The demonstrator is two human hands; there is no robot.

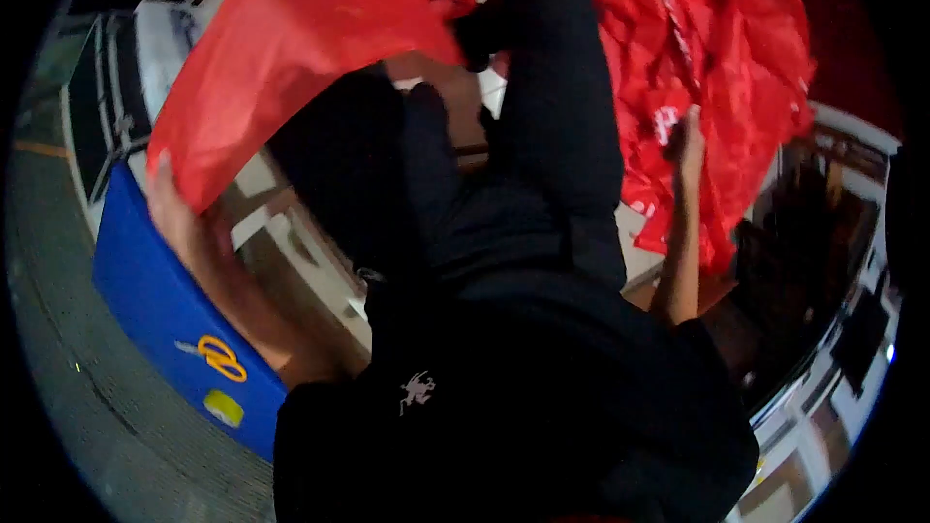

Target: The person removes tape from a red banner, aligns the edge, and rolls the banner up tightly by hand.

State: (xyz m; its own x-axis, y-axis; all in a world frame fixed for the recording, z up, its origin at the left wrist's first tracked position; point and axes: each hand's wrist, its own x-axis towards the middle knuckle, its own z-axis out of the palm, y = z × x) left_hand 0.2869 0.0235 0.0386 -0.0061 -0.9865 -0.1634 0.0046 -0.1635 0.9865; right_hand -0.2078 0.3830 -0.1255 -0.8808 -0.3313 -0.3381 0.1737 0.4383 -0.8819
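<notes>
A large red sheet (pixel 291 29) with white print spreads in an arc across my legs and the floor; whether it is cloth or plastic I cannot tell. At the left, my left hand (pixel 172 201) is closed on the sheet's near edge, and that side is pulled fairly smooth. On the right the sheet lies bunched in folds, with my right hand (pixel 688 140) closed on it, thumb pointing up. The fingers of my right hand are partly hidden by the red folds.
Scissors with orange handles (pixel 221 358) and a small yellow-green object (pixel 224 408) lie on a blue surface (pixel 145 271) at the left. My bent legs in black trousers (pixel 552 116) take up the middle. Dark, blurred furniture (pixel 804 223) stands at the right.
</notes>
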